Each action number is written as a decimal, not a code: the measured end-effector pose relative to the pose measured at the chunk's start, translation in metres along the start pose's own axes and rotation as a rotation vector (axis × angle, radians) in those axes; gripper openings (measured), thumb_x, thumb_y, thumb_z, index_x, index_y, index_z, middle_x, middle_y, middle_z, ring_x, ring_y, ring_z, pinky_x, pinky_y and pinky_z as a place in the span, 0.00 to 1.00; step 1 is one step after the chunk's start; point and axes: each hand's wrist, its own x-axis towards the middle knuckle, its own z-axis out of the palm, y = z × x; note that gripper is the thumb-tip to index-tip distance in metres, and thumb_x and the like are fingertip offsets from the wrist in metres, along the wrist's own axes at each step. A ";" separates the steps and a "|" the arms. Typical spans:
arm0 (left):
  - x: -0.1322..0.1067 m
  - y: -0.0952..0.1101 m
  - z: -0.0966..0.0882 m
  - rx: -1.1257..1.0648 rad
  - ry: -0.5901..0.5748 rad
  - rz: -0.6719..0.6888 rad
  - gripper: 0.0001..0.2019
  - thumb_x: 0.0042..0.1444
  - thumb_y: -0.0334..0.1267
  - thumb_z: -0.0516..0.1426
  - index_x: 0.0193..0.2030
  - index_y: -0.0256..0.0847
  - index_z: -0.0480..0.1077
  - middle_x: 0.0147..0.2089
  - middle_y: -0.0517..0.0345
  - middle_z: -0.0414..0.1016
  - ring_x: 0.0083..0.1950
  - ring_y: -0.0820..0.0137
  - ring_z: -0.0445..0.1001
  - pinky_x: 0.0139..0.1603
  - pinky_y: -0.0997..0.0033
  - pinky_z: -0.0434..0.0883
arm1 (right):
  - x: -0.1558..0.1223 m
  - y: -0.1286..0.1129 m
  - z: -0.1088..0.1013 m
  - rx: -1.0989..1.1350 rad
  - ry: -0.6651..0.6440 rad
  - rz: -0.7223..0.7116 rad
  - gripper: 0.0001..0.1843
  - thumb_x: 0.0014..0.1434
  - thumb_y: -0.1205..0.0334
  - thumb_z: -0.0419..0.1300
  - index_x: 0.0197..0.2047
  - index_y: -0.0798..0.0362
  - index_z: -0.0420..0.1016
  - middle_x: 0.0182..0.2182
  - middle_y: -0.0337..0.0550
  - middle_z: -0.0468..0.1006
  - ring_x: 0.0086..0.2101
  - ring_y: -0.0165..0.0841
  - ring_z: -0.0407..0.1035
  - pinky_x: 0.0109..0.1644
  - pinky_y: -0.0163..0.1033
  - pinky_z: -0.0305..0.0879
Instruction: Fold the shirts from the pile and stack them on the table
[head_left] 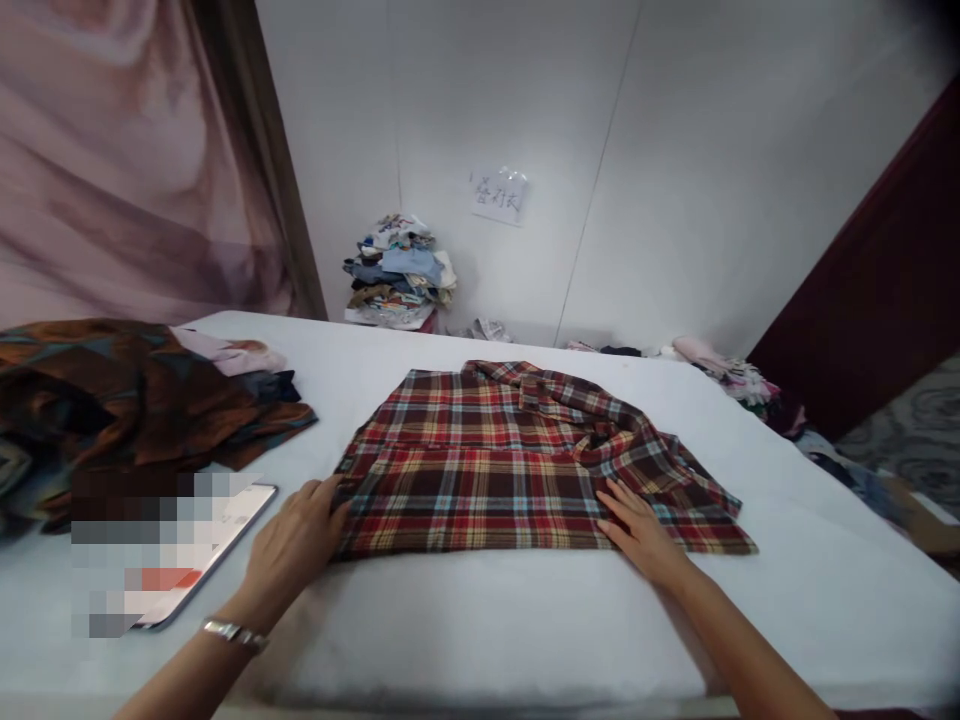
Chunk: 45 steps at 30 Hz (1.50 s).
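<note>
A plaid shirt (487, 490) in red, brown, yellow and pale blue lies across the white table, its near edge running straight. Its far right part is bunched, with a sleeve-like fold (600, 400) trailing to the right. At the shirt's left edge, my left hand (304, 525) has its fingers bent and closed on the cloth; the fingertips are partly hidden. A silver watch is on that wrist. My right hand (641, 530) rests on the near right part of the shirt, fingers spread and flat, holding nothing.
Left of the shirt lie a heap of brown patterned clothing (150, 400) and a phone-like device (217, 545), partly pixelated. Behind the white table (495, 630) stands a stack of folded clothes (401, 270) by the wall. More clothes (720, 370) lie beyond the right edge.
</note>
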 end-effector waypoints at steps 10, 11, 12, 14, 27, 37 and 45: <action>0.037 0.026 0.058 0.032 0.010 0.503 0.27 0.62 0.50 0.48 0.65 0.42 0.64 0.69 0.47 0.60 0.70 0.52 0.56 0.66 0.47 0.59 | 0.101 0.023 -0.083 -0.062 0.422 0.194 0.21 0.62 0.55 0.51 0.51 0.56 0.76 0.54 0.55 0.75 0.56 0.42 0.67 0.63 0.49 0.60; 0.038 0.023 0.066 0.061 -0.006 0.522 0.26 0.62 0.49 0.49 0.64 0.44 0.64 0.70 0.48 0.59 0.70 0.52 0.56 0.66 0.46 0.58 | 0.112 0.025 -0.088 -0.101 0.392 0.255 0.21 0.62 0.57 0.51 0.52 0.57 0.76 0.54 0.55 0.75 0.56 0.42 0.67 0.63 0.48 0.60; 0.039 0.019 0.073 0.083 -0.010 0.549 0.24 0.62 0.47 0.49 0.64 0.46 0.66 0.70 0.50 0.58 0.71 0.52 0.55 0.66 0.46 0.57 | 0.122 0.027 -0.092 -0.131 0.365 0.305 0.21 0.62 0.58 0.51 0.53 0.57 0.75 0.55 0.56 0.74 0.56 0.42 0.67 0.62 0.47 0.60; 0.039 0.011 0.084 0.107 0.014 0.599 0.22 0.62 0.44 0.48 0.61 0.51 0.68 0.71 0.54 0.56 0.72 0.53 0.52 0.68 0.45 0.53 | 0.140 0.030 -0.095 -0.161 0.331 0.365 0.21 0.61 0.57 0.54 0.54 0.57 0.75 0.55 0.57 0.74 0.56 0.44 0.67 0.61 0.48 0.61; 0.044 0.024 0.065 -0.189 0.043 0.508 0.24 0.60 0.49 0.49 0.61 0.47 0.69 0.66 0.48 0.66 0.68 0.53 0.60 0.66 0.44 0.57 | 0.135 -0.050 -0.109 -0.068 0.310 -0.093 0.14 0.62 0.64 0.53 0.45 0.49 0.78 0.42 0.41 0.82 0.43 0.35 0.75 0.48 0.38 0.67; 0.080 0.153 0.019 -0.877 -0.515 -0.004 0.33 0.59 0.58 0.48 0.63 0.36 0.60 0.57 0.42 0.73 0.48 0.60 0.78 0.43 0.63 0.76 | -0.029 -0.089 -0.013 -0.324 0.092 -0.475 0.14 0.62 0.66 0.55 0.51 0.53 0.74 0.35 0.47 0.77 0.35 0.36 0.69 0.38 0.41 0.66; 0.134 0.185 0.035 -0.335 -0.221 0.264 0.30 0.58 0.55 0.48 0.57 0.32 0.66 0.59 0.34 0.70 0.59 0.49 0.70 0.56 0.55 0.67 | -0.080 -0.036 -0.027 -0.400 0.337 -0.200 0.24 0.59 0.74 0.52 0.57 0.52 0.70 0.51 0.53 0.74 0.50 0.43 0.67 0.52 0.51 0.66</action>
